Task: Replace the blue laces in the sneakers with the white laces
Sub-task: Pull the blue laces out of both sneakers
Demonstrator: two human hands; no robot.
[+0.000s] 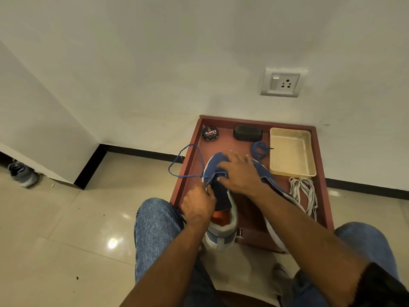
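Note:
A blue sneaker (218, 196) with a white sole and orange lining lies on the low reddish table (190, 167), toe towards the wall. My right hand (240, 173) presses down on its toe and tongue. My left hand (198, 203) pinches the blue lace (186, 160) at the eyelets; the lace loops out over the table's left edge. A second blue sneaker (269, 176) lies mostly hidden under my right forearm. A loose blue lace (259, 150) is coiled behind it. White laces (304, 193) lie bunched at the right.
A cream tray (291, 151), a round shoe polish tin (210, 133) and a black brush (247, 132) stand at the table's back. My knees in jeans flank the table. A wall with a socket (283, 82) is behind; a grey shoe (23, 175) lies on the floor far left.

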